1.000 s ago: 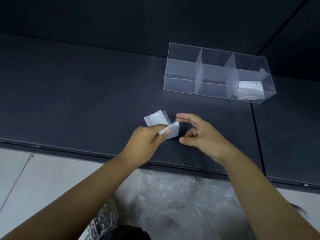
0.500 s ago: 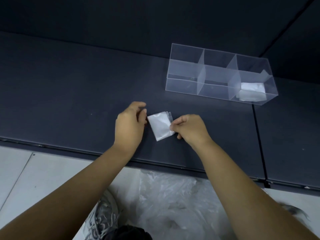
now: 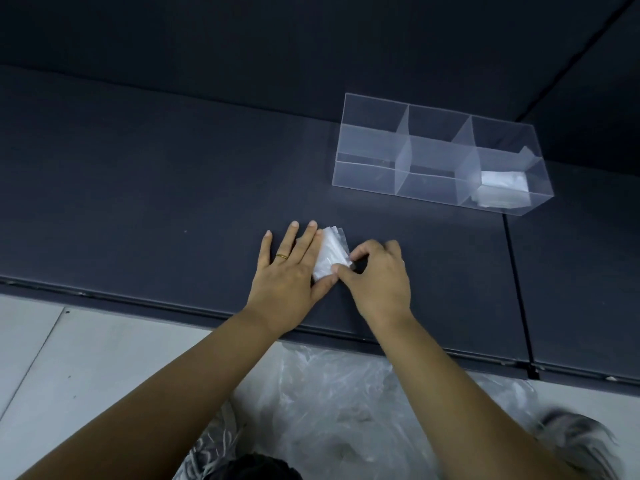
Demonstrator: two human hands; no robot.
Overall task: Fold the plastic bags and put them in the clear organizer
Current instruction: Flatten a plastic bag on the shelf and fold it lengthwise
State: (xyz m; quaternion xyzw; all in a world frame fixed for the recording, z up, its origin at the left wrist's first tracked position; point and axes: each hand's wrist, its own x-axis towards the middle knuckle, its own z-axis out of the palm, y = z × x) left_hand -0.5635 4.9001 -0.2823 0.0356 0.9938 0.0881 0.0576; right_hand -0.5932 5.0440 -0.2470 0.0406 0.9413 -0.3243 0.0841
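Translucent folded plastic bag (image 3: 329, 253) lies near the worktop's (image 3: 138, 202) front edge, half hidden under your left hand (image 3: 289, 271), fingers flat. Your right hand (image 3: 377, 282) pinches its corner, with the clear organizer (image 3: 367, 169) well apart.

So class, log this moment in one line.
left hand flat on folded bag | right hand pinches its edge | clear organizer: stored bags in right-end compartment

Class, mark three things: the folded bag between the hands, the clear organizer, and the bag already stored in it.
folded bag (image 3: 330, 252): head view, its bare middle.
clear organizer (image 3: 363, 174): head view, front wall, left compartment.
stored bag (image 3: 504, 180): head view, its white top.
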